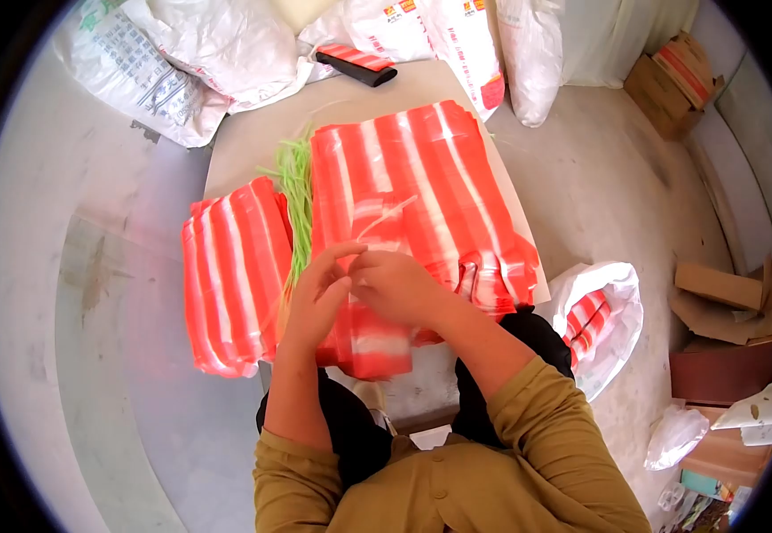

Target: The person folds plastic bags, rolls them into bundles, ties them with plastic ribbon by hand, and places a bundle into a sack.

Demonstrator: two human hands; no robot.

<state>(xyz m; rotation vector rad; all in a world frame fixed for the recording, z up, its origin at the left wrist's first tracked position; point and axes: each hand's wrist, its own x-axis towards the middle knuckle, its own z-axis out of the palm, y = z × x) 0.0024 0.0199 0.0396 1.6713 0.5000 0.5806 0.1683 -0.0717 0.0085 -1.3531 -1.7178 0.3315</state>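
Note:
My left hand [319,293] and my right hand [390,282] meet in front of me, fingers bent toward each other, over a narrow red-and-white striped plastic bag bundle [370,342]. A thin pale strip [387,216] rises from between the fingertips; which fingers pinch it is too small to tell. Beneath and beyond the hands lies a large stack of red-and-white striped bags [421,169]. Left of it runs a bunch of green strings [297,191], and farther left is a second striped stack [233,275].
On the far end of the table [248,147] lies a rolled striped bundle with a black side [356,65]. White sacks [213,44] stand behind. An open white sack [617,333] holding striped bundles is on the floor at right, near cardboard boxes [723,298].

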